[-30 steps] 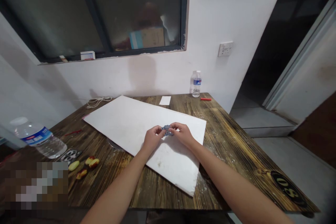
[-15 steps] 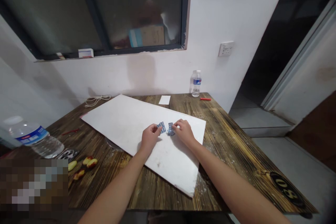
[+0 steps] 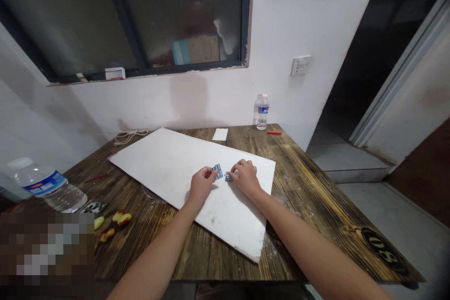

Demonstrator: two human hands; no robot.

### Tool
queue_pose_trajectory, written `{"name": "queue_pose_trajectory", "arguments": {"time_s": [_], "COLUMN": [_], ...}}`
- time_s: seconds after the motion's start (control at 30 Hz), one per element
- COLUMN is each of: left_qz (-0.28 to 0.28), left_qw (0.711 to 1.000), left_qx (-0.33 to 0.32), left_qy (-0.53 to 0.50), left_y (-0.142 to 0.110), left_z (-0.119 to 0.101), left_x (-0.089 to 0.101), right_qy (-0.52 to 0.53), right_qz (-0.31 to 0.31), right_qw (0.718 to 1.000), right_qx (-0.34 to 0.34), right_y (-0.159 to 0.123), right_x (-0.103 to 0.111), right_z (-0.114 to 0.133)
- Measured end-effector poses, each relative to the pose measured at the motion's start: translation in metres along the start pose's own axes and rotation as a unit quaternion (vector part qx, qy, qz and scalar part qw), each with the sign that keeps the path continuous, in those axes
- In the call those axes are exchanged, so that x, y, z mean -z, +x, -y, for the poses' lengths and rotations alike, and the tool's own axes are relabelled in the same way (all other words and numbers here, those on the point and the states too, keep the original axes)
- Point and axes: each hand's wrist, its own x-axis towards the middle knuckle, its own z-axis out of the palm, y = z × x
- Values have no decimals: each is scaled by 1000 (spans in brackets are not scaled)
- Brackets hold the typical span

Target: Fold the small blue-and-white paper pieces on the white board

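Both of my hands are over a white board that lies at a slant on the wooden table. My left hand is closed, pinching a small flat blue-and-grey patterned piece between thumb and fingers. Just to its right, my right hand has its fingers closed on a second small blue piece, partly hidden by the fingertips. A narrow gap separates the two pieces. What exactly they are is too small to make out.
A large water bottle leans at the left, near some yellowish-red fruit pieces. Along the back are a coiled white cable, a white card, a small water bottle and a red pen-like stick.
The piece at my right hand has changed angle, and less of it shows under the fingers. My left hand has barely moved and keeps its piece.
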Motion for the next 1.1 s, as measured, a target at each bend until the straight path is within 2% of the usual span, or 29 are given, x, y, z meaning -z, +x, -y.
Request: {"name": "queue_pose_trajectory", "arguments": {"time_s": [0.13,0.37,0.47,0.6,0.83,1.1], "left_qz": [5,-10,-10,-7,-12,-15], "left_qw": [1000,1000,1000,1000,1000,999], "left_qx": [-17,-17,-13,-13,-15,-31], "left_qy": [12,21,23,13,12,26], "left_y": [0,1,0,0,0,0], "left_z": [3,6,5,2,2,0], "left_x": [1,2,2,1,1,1], "right_qy": [7,-5,-2,15,66,151], "right_qz": [-34,-76,-39,29,73,166], "right_qw": [999,997,999,997,988,939], "right_qx": [27,18,26,70,122,260], "right_y": [0,-1,-1,0,1,-1], "right_x": [-1,-4,-3,-2,-2,1], "right_z": [0,-3,-1,1,1,4]}}
